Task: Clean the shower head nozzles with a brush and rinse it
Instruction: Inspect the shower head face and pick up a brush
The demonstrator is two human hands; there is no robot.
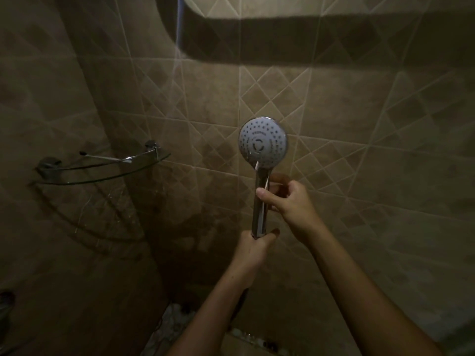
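Chrome catches what little light there is: the shower head [262, 142] stands upright in mid-air before the tiled wall [359, 124], its pale nozzle face turned toward the camera. The left hand [253, 249] is closed round the bottom of the handle. The right hand [285, 201] is curled against the upper handle, thumb across the front. A thin pale strip runs from this hand up to the lower rim of the face; it may be the brush or only a glint, and I cannot tell which.

The step looks like the scrubbing stage, or the moment just ahead of it, as no water shows. The next move calls for bristles worked across the rings of nozzles while the left hand keeps the face steady.

A glass corner shelf [102, 173] sits well apart to the left, a slim toothbrush-like tool [108, 158] lying on it. Nothing blocks the face; dimness is the main hindrance.
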